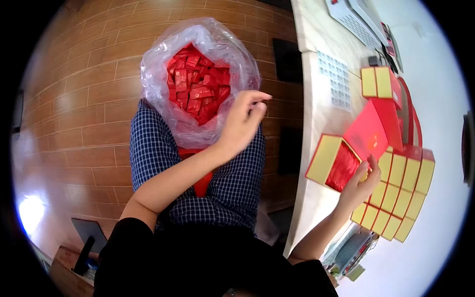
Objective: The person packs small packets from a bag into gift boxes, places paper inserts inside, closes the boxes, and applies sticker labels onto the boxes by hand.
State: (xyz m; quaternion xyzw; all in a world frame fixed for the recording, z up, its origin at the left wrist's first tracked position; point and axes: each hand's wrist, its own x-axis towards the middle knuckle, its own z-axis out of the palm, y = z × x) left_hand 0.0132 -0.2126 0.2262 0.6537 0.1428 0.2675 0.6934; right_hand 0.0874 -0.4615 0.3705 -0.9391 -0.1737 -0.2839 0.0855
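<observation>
My left hand (243, 119) is raised over my lap, just right of the plastic bag's rim, with its fingers apart and nothing visible in them. The clear plastic bag (152, 81) stands between my knees, full of small red packets (190, 86). On the table, an open red and gold box (325, 156) holds red packets (345, 168) standing in a tight row. Its red lid (368, 129) is tilted up. My right hand (363, 185) grips the box's right edge beside the lid, thumb and fingers bent around it; part of the grip is hidden.
Several gold and red boxes (396, 190) are stacked behind my right hand. More boxes (378, 82) stand farther along the table (316, 114), near a sheet of small labels (334, 79) and a white device (356, 22). A wire rack (352, 252) sits by my right forearm.
</observation>
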